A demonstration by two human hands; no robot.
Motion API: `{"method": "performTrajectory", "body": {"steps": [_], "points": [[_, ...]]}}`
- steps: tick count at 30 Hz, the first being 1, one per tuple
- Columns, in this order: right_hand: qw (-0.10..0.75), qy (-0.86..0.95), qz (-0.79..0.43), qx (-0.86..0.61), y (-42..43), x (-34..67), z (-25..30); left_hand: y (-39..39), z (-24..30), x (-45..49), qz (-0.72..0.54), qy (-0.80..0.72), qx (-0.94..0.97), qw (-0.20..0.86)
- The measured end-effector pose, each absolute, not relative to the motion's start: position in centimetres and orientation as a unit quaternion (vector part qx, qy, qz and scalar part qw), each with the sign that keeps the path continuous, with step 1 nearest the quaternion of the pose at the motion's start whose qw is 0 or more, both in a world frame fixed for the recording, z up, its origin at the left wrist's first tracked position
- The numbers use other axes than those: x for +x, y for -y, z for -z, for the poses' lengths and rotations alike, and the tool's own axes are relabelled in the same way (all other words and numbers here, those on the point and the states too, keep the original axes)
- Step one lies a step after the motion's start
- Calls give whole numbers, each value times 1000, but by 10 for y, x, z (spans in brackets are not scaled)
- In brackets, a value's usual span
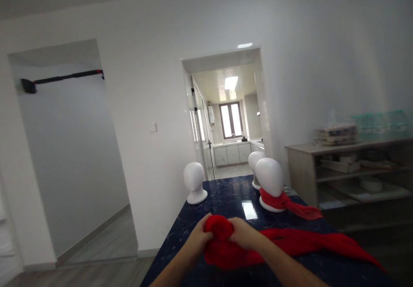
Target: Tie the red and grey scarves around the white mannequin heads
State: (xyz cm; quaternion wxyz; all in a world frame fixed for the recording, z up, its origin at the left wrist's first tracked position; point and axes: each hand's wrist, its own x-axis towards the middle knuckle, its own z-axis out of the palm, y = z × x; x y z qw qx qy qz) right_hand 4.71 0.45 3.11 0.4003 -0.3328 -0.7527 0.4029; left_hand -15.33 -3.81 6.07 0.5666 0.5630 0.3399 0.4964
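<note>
Bunched red cloth [222, 248], which looks like a scarf, is held up between both hands above the dark blue table. My left hand [204, 234] grips its left side with the thumb pressed on the fabric. On the other side, my right hand [242, 232] is closed on the same cloth, its fingers partly hidden. A long red length [309, 240] trails to the right across the table, passing behind my right forearm. Further back, a white foam head [270, 177] has a red scarf [277, 202] wrapped round its neck, one end lying to the right.
A bare white foam head [194, 181] stands at the table's far left corner. Another foam head [254, 162] is partly hidden behind the scarfed one. To the right is a wooden shelf unit [300, 153] with a tissue box [337, 134] on top. A doorway beyond the table [219, 194] shows a kitchen.
</note>
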Motion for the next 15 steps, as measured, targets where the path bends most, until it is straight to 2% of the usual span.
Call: {"method": "performTrajectory", "body": {"steps": [5,11,15], "points": [[480,697,-338,-412,-21,56,-41,27,-51,-168,-473,-421,592,499],[489,685,-362,-401,-27,55,-47,27,-49,-168,-399,-388,579,596],[493,685,-378,-381,-29,50,-45,38,-54,-162,-314,-364,679,554]]}}
